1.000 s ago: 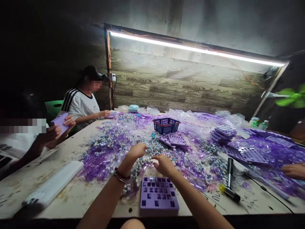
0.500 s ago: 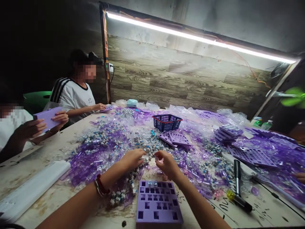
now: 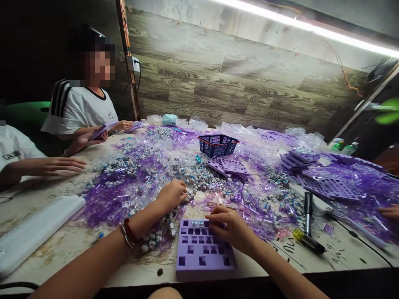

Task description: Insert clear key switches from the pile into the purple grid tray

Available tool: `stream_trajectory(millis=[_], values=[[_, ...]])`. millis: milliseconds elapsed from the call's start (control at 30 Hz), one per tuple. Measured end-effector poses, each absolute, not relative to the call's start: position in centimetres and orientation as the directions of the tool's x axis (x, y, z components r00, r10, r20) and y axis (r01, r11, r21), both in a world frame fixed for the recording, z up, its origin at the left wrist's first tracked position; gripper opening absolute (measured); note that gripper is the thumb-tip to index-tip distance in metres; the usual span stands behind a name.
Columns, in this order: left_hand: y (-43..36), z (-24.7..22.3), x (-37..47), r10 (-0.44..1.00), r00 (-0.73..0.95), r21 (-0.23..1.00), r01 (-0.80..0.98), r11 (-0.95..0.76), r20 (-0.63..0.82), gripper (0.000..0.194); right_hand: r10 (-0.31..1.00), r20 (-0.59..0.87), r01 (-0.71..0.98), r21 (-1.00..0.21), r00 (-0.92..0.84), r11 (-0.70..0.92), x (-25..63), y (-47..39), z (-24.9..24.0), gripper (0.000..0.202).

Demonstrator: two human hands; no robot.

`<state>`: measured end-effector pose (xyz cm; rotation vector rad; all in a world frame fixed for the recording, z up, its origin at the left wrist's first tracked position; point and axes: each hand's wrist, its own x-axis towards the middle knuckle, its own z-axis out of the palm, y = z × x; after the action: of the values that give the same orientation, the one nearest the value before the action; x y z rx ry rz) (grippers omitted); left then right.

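Observation:
A thick purple block (image 3: 204, 257) with rows of square holes lies at the table's front edge. Two small clear pieces (image 3: 197, 223) sit in its top row. My right hand (image 3: 229, 226) is over the block's upper right corner, fingers bent beside those pieces; what its fingertips hold, if anything, is hidden. My left hand (image 3: 171, 194) is above and left of the block, at the edge of a pile of small white and blue parts (image 3: 193, 176). Its fingers are curled together, and I cannot make out what is between them.
Beyond the pile stand a dark basket (image 3: 218, 145) and purple perforated plates (image 3: 233, 166). A screwdriver (image 3: 311, 243) lies at right, a long white case (image 3: 40, 232) at left. Two people sit at left; another person's hand (image 3: 389, 211) shows at the right edge.
My right hand has come down from the pile onto the block. My left hand has curled its fingers. The view has tilted down, and the near person at left has lowered a hand to the table.

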<state>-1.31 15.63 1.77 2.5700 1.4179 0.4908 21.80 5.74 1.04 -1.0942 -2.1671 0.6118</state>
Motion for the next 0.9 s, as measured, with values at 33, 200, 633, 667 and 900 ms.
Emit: stream_trajectory(millis=[33, 200, 633, 667, 900], values=[[15.7, 1.8, -1.3, 0.847, 0.486, 0.309, 0.789, -0.531, 0.215, 0.011, 0.826, 0.320, 0.547, -0.630, -0.463, 0.551, 21.8, 5.8, 1.0, 0.036], [15.6, 2.2, -1.3, 0.849, 0.443, 0.369, 0.767, -0.525, 0.289, 0.008, 0.816, 0.322, 0.513, -0.651, -0.481, 0.559, 21.6, 6.1, 1.7, 0.026], [14.4, 3.5, -0.3, 0.908, 0.418, 0.927, 0.343, -0.155, -0.003, 0.036, 0.867, 0.280, 0.567, -0.665, -0.413, 0.485, 21.7, 6.0, 2.1, 0.019], [14.3, 3.4, -0.2, 0.901, 0.431, 0.952, 0.290, -0.092, -0.044, 0.040, 0.869, 0.282, 0.572, -0.663, -0.407, 0.483, 21.7, 6.1, 1.8, 0.019], [13.2, 3.8, 0.4, 0.851, 0.492, 0.982, 0.066, 0.177, -0.186, 0.057, 0.849, 0.352, 0.597, -0.603, -0.395, 0.528, 21.5, 5.8, 1.7, 0.014]])
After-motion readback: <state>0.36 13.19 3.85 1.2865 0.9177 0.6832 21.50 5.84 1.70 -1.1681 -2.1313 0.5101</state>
